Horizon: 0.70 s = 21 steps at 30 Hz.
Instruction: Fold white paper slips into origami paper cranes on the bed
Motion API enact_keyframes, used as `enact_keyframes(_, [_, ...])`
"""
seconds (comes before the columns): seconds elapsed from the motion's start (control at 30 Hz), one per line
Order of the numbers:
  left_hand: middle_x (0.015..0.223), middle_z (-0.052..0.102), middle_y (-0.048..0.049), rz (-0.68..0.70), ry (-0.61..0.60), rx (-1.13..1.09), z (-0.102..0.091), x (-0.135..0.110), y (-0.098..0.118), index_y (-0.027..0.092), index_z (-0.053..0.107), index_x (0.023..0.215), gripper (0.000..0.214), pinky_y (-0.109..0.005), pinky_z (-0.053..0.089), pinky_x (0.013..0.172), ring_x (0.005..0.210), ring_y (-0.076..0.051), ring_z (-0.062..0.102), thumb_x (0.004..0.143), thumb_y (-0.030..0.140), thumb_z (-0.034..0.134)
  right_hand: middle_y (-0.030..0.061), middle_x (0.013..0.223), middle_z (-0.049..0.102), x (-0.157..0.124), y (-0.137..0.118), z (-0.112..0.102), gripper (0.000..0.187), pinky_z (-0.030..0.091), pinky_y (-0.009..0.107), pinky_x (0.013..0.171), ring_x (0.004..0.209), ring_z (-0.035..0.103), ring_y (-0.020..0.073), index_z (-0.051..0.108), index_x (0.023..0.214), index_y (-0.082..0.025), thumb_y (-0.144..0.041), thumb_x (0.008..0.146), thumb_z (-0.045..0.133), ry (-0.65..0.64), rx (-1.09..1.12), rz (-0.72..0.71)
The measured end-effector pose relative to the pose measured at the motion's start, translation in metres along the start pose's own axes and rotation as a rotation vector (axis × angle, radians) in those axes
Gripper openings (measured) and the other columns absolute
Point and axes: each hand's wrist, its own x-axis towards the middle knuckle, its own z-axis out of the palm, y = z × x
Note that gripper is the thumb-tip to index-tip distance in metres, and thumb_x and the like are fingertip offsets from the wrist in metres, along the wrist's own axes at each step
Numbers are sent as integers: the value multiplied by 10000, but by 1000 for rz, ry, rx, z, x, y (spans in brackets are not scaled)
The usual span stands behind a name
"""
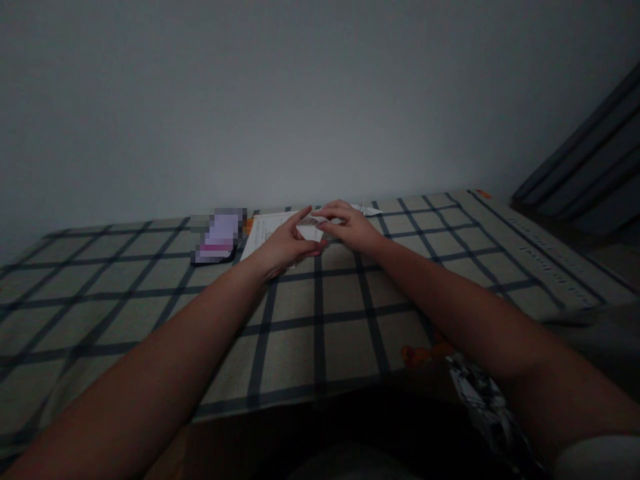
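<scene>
My left hand point(289, 245) holds a small piece of white paper point(310, 233) between its thumb and fingers, with the index finger raised. From the other side my right hand point(351, 225) has its thumb and fingertips closed at the upper right edge of the same piece. The paper looks folded, though its exact shape is hard to make out in the dim light. Under and behind my left hand lies a white sheet point(261, 233) with faint print. Another crumpled or folded white paper point(369, 210) lies just beyond my right hand, partly hidden by it.
A phone point(220, 238), blurred in blocks, lies left of the printed sheet. A checked cloth point(345, 340) covers the table, which meets a plain wall point(320, 100). Dark curtain folds point(595, 133) hang at the right. A black-and-white patterned item point(483, 400) is below my right forearm.
</scene>
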Motion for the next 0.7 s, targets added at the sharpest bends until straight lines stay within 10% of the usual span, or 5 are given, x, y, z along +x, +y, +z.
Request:
enact_keyframes(0.3, [1192, 641, -89, 417, 280, 435, -17, 10, -10, 201, 696, 1121, 442, -317, 511, 823, 1025, -220, 610, 757, 451, 723, 33, 874, 667, 2, -3, 3, 178, 499, 254, 694, 748, 590, 122, 695, 918, -165, -298, 800, 682, -89, 302, 361])
enact_keyframes(0.7, [995, 737, -76, 439, 218, 370, -13, 8, -9, 182, 764, 970, 362, -321, 455, 855, 930, -217, 641, 840, 497, 642, 51, 918, 667, 0, -11, 8, 207, 456, 309, 871, 921, 588, 173, 695, 845, -173, -376, 823, 659, -138, 11, 118])
